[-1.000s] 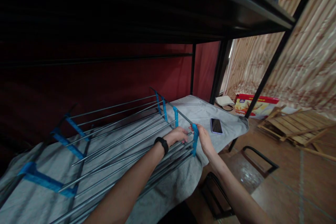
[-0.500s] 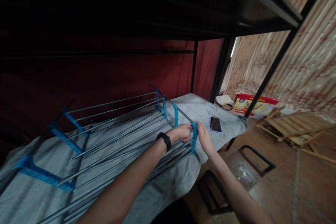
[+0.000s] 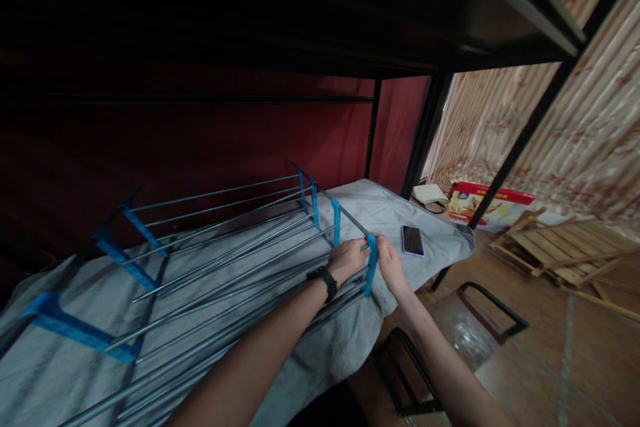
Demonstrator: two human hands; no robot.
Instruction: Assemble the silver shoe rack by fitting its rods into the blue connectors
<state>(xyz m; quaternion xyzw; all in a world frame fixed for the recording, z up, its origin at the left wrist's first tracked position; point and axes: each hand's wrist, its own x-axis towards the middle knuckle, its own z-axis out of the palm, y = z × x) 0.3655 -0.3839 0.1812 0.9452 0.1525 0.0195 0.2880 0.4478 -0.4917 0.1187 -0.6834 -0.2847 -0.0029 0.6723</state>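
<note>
— Where's the blue bracket (image 3: 371,263)?

— At the near right end of the metal rod rack (image 3: 225,267), which lies flat on the grey-covered bed (image 3: 390,213) under the dark upper bunk (image 3: 300,13). It sits where the rod ends meet, so that's where both hands work.

— And the hands?

— The left hand (image 3: 349,257), wrist in a black band (image 3: 327,278), is closed around the rods just beside the bracket, likely steadying them. The right hand (image 3: 389,265) pinches the bracket's outer edge with its fingers (image 3: 379,245).

— Anything nearby?

— A phone (image 3: 413,240) lies near on the cover, clear of the rods; a red box (image 3: 487,203) sits on the floor beyond.
</note>
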